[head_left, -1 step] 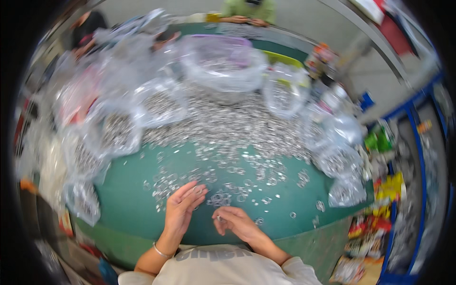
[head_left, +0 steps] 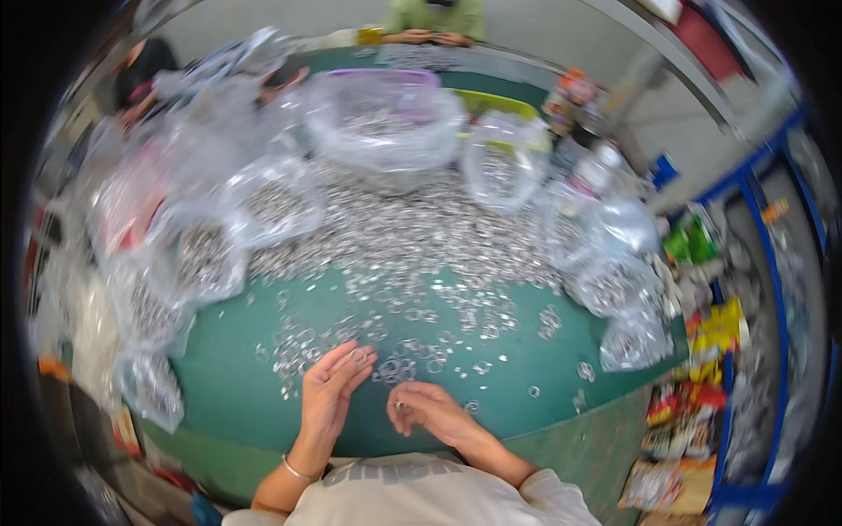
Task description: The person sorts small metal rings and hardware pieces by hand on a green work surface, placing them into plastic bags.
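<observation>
Left grip (head_left: 331,386) pinches a ring (head_left: 359,356) at its far end; right grip (head_left: 431,412) curls at a metal bit (head_left: 401,405), hold unclear.

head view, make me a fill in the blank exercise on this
The heap of small metal pieces lies on a ____ tabletop.
Of the left hand and right hand, only the ____ has a bracelet.
The largest basin has a ____ rim.
The blue rack stands toward the picture's ____ edge.

Missing words: green; left; purple; right.

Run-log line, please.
left hand: holds small metal ring | right hand: curled, shiny piece, grip unclear | green table: metal pile, clear bags around
</observation>
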The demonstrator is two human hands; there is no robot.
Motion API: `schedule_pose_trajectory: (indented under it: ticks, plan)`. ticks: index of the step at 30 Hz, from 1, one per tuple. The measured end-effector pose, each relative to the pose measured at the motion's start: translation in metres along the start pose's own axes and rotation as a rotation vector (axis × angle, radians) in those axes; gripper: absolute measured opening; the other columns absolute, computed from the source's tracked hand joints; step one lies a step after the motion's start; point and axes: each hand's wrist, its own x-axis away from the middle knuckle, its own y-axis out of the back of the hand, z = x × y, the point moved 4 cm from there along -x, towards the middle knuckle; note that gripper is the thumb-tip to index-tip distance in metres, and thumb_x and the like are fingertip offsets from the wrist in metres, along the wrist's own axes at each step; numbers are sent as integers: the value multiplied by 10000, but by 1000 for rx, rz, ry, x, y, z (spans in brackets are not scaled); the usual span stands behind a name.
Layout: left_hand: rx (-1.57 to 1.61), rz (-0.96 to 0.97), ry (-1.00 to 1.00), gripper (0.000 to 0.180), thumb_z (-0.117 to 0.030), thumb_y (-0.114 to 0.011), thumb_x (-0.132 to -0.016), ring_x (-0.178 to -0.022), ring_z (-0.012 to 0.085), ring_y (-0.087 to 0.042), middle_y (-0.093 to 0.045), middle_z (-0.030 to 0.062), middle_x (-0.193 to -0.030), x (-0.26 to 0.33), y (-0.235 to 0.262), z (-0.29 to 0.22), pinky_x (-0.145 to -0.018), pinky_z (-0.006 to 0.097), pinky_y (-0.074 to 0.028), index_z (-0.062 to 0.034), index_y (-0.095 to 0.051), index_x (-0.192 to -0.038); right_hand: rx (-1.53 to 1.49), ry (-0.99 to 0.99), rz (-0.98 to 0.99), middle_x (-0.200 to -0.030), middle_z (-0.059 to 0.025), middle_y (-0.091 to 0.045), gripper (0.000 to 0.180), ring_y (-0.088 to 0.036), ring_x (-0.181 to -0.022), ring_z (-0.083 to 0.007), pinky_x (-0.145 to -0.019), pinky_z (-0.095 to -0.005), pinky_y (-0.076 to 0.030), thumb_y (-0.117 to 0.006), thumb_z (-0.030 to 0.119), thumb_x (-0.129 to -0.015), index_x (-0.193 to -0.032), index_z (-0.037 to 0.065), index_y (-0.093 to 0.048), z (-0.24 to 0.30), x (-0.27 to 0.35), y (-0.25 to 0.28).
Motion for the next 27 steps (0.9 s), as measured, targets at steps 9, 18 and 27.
schedule_pose_trajectory:
  ticks: [9,18,27]
  plan:
    - [-192,144,56,245,47,-565,-849,-947,229,-643,-636,221,-1040,-6,-37,26,-841,287,-518,77,-563,-1092,-91,159,-38,-782,8,-478,183,-415,-562,-52,-461,-189,-307,-488,203,-955,-1019,37,-531,10,14,25]
    - [-324,223,80,240,49,-586,-836,-981,208,-625,-631,187,-1082,-6,-50,41,-889,297,-487,67,-587,-1076,397,493,-287,-719,34,-499,154,-410,-584,-19,-469,-183,-300,-561,193,-922,-933,41,-580,26,12,27]
    - [-855,467,-189,334,-36,-649,-809,-920,174,-601,-617,86,-1006,0,-57,38,-816,277,-494,-29,-591,-1138,154,276,-316,-614,32,-458,128,-355,-492,-19,-430,-182,-229,-533,127,-931,-908,8,-575,19,22,44]
